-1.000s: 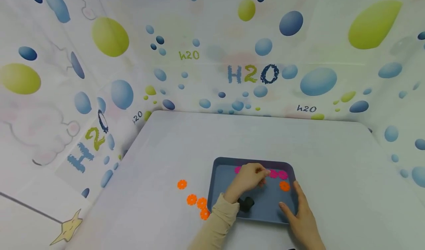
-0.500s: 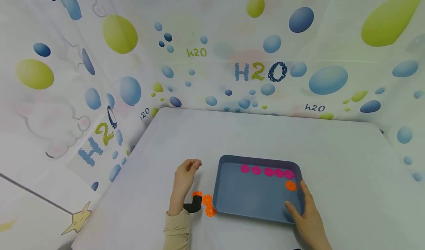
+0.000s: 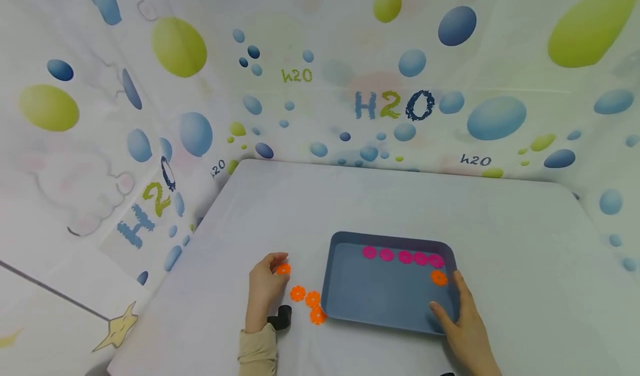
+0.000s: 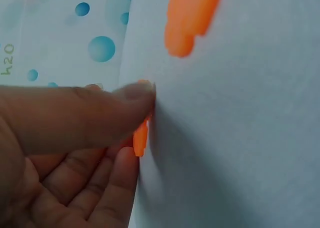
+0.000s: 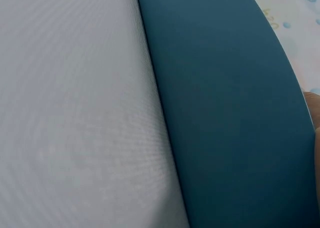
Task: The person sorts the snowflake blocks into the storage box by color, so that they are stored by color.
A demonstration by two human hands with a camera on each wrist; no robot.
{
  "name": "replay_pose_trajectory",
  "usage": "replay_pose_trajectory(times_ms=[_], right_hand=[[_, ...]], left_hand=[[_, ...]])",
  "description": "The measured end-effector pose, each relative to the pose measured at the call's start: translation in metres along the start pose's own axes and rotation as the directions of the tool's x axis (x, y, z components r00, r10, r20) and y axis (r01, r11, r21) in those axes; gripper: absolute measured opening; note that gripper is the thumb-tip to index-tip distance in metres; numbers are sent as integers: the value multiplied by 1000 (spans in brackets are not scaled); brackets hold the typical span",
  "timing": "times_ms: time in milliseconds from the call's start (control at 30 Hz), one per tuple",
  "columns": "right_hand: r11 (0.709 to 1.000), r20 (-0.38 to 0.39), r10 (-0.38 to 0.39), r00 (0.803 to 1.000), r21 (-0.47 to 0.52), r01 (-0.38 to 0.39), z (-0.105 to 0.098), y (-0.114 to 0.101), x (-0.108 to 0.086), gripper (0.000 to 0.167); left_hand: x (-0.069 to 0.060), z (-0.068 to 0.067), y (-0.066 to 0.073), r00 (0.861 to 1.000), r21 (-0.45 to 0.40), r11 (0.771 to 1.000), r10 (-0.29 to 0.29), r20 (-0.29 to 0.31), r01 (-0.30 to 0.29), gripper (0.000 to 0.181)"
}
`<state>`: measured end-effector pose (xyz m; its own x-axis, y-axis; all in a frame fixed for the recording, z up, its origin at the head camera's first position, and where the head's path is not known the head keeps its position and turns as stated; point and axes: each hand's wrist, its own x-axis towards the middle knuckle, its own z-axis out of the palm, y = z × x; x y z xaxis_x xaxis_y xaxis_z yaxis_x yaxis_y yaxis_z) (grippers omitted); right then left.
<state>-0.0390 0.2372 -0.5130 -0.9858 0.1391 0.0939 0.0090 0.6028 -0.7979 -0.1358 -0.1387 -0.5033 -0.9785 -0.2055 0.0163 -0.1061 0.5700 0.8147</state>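
Grey-blue tray [image 3: 380, 298]: here it sits, flat on the white surface [image 3: 400, 204], in front of the person and a little to the right.
Pink discs [image 3: 405, 256]: five of them in, strung out along the tray's far side, the right-hand ones packed closest together!
Placed orange disc [image 3: 439, 277]: just one inside, lying below the right end of that pink row.
Loose orange discs [image 3: 313, 299]: three outside on the surface, near the tray's left side, the nearest right by its near-left corner; whether it tucks under the rim, I cannot tell.
Held orange disc [image 3: 284, 268]: and here's the action, left of the tray, past the loose ones, seen almost edge-on from the left wrist.
Tally: six in the tray, four orange out of it, counting the one in hand; call it a bit past halfway, if all belong inside.
Left hand [image 3: 265, 287]: pinching that disc between thumb and fingers, low over the surface, wrist bent towards the tray.
Right hand [image 3: 465, 326]: fingers extended along the tray's right edge, thumb spread over its inside, steadying it by the look of things.
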Motion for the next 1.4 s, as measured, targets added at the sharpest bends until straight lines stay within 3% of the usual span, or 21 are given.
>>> replay_pose_trajectory(times_ms=[200,433,633,700,800,900,967,1067,1200,1300,1400], right_hand=[[1000,1,-10,1000,9,10,0,1,0,86],[1000,0,-10,1000,-1,10,0,1,0,86],[1000,27,17,1000,-1,-17,-2,1,-1,88],[1000,25,17,1000,3,-17,-2,2,0,88],[1000,19,16,1000,5,-16,-2,1,1,88],[1000,12,15,1000,7,-15,-1,0,1,88],[1000,11,11,1000,10,-12,-2,0,1,88],[1000,5,3,1000,12,-3,-3,0,1,88],[1000,-7,-5,1000,8,5,-5,2,1,87],[1000,-13,-7,1000,10,7,-4,3,2,87],[1000,-14,-6,1000,8,6,-1,2,2,86]], left_hand=[[3,0,5,1000,73,997,21,-3,-21,46],[7,-5,9,998,157,987,-49,35,43,45],[0,-9,12,997,182,982,-59,55,48,23],[-1,-6,14,997,128,991,-50,58,42,15],[0,1,23,994,-29,998,-54,90,57,13],[3,9,40,987,-199,979,-18,158,50,15],[4,16,55,979,-264,964,45,196,9,18],[4,28,80,951,-328,943,148,272,-53,23],[-1,61,114,886,-385,918,253,390,-93,23],[-8,93,136,827,-371,927,252,502,-58,22],[-17,123,151,771,-297,955,199,605,-14,25]])
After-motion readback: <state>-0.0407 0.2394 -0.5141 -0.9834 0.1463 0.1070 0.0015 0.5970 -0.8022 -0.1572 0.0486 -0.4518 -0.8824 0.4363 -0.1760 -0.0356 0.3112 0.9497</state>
